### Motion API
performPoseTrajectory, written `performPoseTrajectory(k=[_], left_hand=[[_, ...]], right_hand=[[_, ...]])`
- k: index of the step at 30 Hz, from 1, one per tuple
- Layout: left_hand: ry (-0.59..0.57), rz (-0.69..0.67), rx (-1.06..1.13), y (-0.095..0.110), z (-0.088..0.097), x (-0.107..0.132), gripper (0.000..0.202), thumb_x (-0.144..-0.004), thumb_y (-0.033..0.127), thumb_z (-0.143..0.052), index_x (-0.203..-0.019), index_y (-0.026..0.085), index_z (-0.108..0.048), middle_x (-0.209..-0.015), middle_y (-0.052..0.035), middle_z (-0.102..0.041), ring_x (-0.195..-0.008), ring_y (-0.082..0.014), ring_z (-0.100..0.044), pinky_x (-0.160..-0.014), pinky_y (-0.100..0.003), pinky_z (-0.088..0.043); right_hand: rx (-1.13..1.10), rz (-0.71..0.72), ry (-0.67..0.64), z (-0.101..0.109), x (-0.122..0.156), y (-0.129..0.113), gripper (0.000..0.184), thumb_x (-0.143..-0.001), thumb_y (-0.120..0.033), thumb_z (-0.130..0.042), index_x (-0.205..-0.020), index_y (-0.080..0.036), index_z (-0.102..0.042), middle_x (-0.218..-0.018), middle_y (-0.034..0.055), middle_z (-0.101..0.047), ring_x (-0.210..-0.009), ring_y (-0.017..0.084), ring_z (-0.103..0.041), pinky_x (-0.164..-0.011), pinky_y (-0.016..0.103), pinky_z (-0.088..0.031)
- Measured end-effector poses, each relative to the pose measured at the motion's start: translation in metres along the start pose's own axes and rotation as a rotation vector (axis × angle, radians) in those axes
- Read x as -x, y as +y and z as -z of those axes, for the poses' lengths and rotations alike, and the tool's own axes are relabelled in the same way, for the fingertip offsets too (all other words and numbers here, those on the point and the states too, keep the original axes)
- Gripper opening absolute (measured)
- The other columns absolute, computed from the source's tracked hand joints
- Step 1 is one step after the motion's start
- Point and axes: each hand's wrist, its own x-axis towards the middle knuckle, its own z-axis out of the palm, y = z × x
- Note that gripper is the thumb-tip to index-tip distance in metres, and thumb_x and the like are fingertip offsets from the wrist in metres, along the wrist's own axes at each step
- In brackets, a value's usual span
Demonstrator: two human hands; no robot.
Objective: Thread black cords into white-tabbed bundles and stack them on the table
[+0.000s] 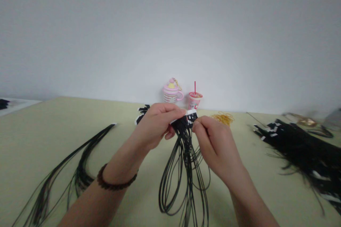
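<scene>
My left hand (157, 122) is closed around the top of a bundle of thin black cords (183, 170) with black-and-white tags (190, 117) at their ends. Thumb and forefinger of my right hand (215, 142) pinch the tagged ends from the right side. The cords hang down in long loops onto the pale green table (39, 138) between my forearms. A dark beaded bracelet (114, 182) sits on my left wrist.
A loose bunch of black cords (77, 170) trails across the table at left. A big pile of tagged black cords (301, 149) lies at right. By the wall stand a pink cupcake toy (172, 92), a small pink cup with straw (195, 99) and yellow rubber bands (223, 117).
</scene>
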Motion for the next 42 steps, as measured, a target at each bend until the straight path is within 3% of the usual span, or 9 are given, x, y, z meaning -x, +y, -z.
performPoseTrajectory(k=[12, 18, 22, 27, 31, 35, 38, 40, 42], left_hand=[[-0.003, -0.042, -0.114, -0.003, -0.004, 0.002, 0.021, -0.075, 0.027, -0.061, -0.062, 0.012, -0.058, -0.047, 0.0065, -0.042, -0.036, -0.0005, -0.032, -0.031, -0.011, -0.021], [-0.037, -0.044, -0.178, -0.005, -0.004, 0.004, 0.025, -0.077, 0.031, -0.061, -0.064, 0.011, -0.055, -0.046, 0.0080, -0.034, -0.040, -0.0007, -0.028, -0.036, -0.012, -0.018], [-0.087, -0.041, -0.162, -0.005, -0.004, 0.006, 0.027, -0.077, 0.034, -0.061, -0.062, 0.012, -0.053, -0.047, 0.0076, -0.034, -0.041, -0.0013, -0.029, -0.037, -0.013, -0.018], [-0.074, -0.023, -0.131, -0.004, -0.006, 0.006, 0.025, -0.076, 0.033, -0.062, -0.063, 0.012, -0.055, -0.048, 0.0069, -0.036, -0.040, -0.0013, -0.028, -0.037, -0.014, -0.017], [-0.025, -0.043, -0.084, 0.000, 0.003, 0.004, 0.022, -0.072, 0.031, -0.065, -0.064, 0.012, -0.057, -0.052, 0.0050, -0.041, -0.041, -0.0016, -0.032, -0.036, -0.015, -0.018], [0.001, -0.097, -0.033, 0.009, 0.023, 0.005, 0.021, -0.073, 0.031, -0.064, -0.065, 0.013, -0.061, -0.053, 0.0033, -0.042, -0.042, -0.0028, -0.035, -0.036, -0.015, -0.022], [0.039, -0.131, -0.008, 0.017, 0.036, 0.008, 0.019, -0.072, 0.029, -0.064, -0.063, 0.012, -0.062, -0.052, 0.0027, -0.043, -0.041, -0.0029, -0.034, -0.034, -0.015, -0.022], [0.034, -0.123, 0.010, 0.020, 0.039, 0.009, 0.018, -0.070, 0.028, -0.065, -0.062, 0.012, -0.062, -0.051, 0.0026, -0.044, -0.039, -0.0025, -0.032, -0.033, -0.015, -0.022], [-0.009, -0.093, 0.027, 0.021, 0.037, 0.011, 0.018, -0.069, 0.028, -0.065, -0.061, 0.012, -0.062, -0.050, 0.0025, -0.045, -0.037, -0.0022, -0.031, -0.031, -0.014, -0.020]], right_hand=[[-0.163, -0.072, -0.018, 0.003, -0.001, 0.013, 0.025, -0.087, -0.018, -0.042, -0.063, -0.016, -0.049, -0.052, -0.0049, -0.039, -0.049, 0.007, -0.037, -0.049, 0.022, -0.026], [0.023, 0.086, 0.237, -0.002, 0.003, 0.010, 0.016, -0.081, -0.013, -0.047, -0.066, -0.014, -0.050, -0.081, 0.0072, -0.048, -0.081, 0.016, -0.048, -0.070, 0.029, -0.038], [-0.086, 0.187, 0.255, -0.003, 0.004, 0.007, 0.013, -0.082, -0.008, -0.045, -0.072, -0.014, -0.051, -0.102, 0.0127, -0.053, -0.097, 0.016, -0.052, -0.085, 0.029, -0.041], [-0.158, 0.218, 0.283, -0.004, 0.002, 0.008, 0.014, -0.082, -0.008, -0.045, -0.072, -0.015, -0.051, -0.098, 0.0109, -0.058, -0.094, 0.014, -0.056, -0.085, 0.029, -0.043], [-0.340, 0.069, 0.091, -0.003, -0.001, 0.017, 0.011, -0.079, -0.014, -0.055, -0.076, -0.019, -0.046, -0.084, 0.0032, -0.061, -0.078, 0.013, -0.058, -0.071, 0.028, -0.047], [-0.715, -0.066, -0.080, 0.007, -0.001, 0.030, 0.030, -0.077, -0.013, -0.060, -0.093, -0.025, -0.038, -0.084, -0.0022, -0.057, -0.054, 0.007, -0.053, -0.049, 0.021, -0.044], [-0.756, 0.139, -0.063, 0.022, -0.001, 0.039, 0.028, -0.078, -0.008, -0.060, -0.096, -0.027, -0.049, -0.097, 0.0009, -0.056, -0.069, 0.010, -0.058, -0.051, 0.021, -0.046], [-0.576, 0.313, -0.045, 0.033, -0.001, 0.042, 0.023, -0.079, -0.005, -0.056, -0.089, -0.025, -0.059, -0.094, 0.0034, -0.056, -0.091, 0.016, -0.058, -0.060, 0.024, -0.048], [-0.295, 0.394, -0.003, 0.040, -0.001, 0.042, 0.021, -0.079, -0.003, -0.054, -0.081, -0.022, -0.065, -0.100, 0.0072, -0.053, -0.096, 0.018, -0.055, -0.068, 0.028, -0.048]])
